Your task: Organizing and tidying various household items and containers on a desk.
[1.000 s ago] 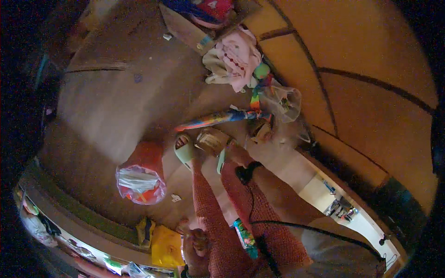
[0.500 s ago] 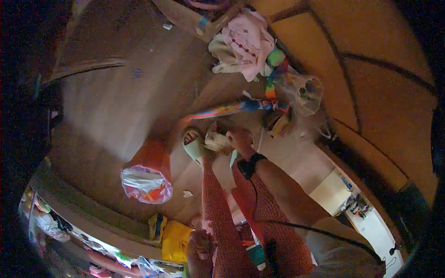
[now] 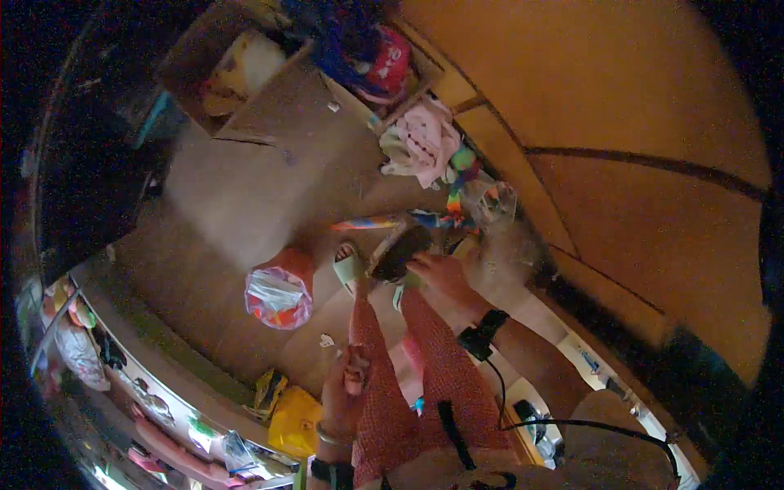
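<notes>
My right hand (image 3: 441, 276), with a dark band on its wrist, reaches down between my feet. Its fingers are on the near edge of a brown open-topped container (image 3: 400, 249), dark inside, that looks like a small box or stiff paper bag. My left hand (image 3: 346, 380) is by my left knee with its fingers curled in. Whatever those fingers hold, if anything, cannot be made out. Pale green slippers (image 3: 348, 269) are on my feet, on either side of the container. Just past it lies a multicoloured strip (image 3: 363, 222), perhaps cloth.
A red bin (image 3: 282, 268) with a clear liner stands left of my feet. Pink cloth (image 3: 429, 139) and a clear plastic bag (image 3: 494, 200) lie along the orange wooden cabinet (image 3: 637, 90). A cardboard box (image 3: 188, 90) is at the far left, a yellow bag (image 3: 294, 420) nearer.
My view has shifted, bringing the far boxes into sight. The crumpled beige thing at my right hand now shows as an open brown container, tilted. My left hand has come further into view.
</notes>
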Demonstrator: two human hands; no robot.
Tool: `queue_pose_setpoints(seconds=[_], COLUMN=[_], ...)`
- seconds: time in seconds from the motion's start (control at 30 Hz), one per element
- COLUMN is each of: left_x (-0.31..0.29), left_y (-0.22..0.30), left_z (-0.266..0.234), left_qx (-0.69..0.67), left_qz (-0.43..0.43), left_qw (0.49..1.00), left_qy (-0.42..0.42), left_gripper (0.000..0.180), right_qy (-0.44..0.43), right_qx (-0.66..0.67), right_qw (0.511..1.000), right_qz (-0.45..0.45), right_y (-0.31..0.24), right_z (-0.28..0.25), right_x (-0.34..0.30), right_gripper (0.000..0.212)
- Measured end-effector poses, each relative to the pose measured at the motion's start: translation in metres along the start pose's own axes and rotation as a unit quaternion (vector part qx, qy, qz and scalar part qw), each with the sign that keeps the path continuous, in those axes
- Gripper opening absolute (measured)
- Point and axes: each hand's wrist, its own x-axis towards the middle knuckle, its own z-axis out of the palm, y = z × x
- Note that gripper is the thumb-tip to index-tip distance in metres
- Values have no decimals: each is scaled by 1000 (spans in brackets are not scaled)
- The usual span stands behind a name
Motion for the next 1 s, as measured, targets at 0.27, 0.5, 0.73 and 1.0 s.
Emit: queue_pose_setpoints(seconds=[0.27, 0.5, 0.73, 1.0], left_x=[-53, -72, -125, -169], left_y=[6, -7, -12, 1], left_z=[119, 120, 123, 108], left_qx=[166, 292, 344, 216], left_qz=[105, 310, 233, 167], left_qw=[960, 888, 886, 931], left_qy=[-202, -171, -206, -245], left_gripper=[23, 30, 46, 45], right_qy=[-14, -21, -33, -37], right_qx=[-3, -28, 60, 74], right_qw=[987, 955, 967, 958], right_qz=[-157, -294, -247, -274], right_y=[-65, -112, -132, -135], right_z=[-171, -276, -313, -306], right_x=[19, -1, -21, -36], right_gripper=[27, 26, 32, 29])
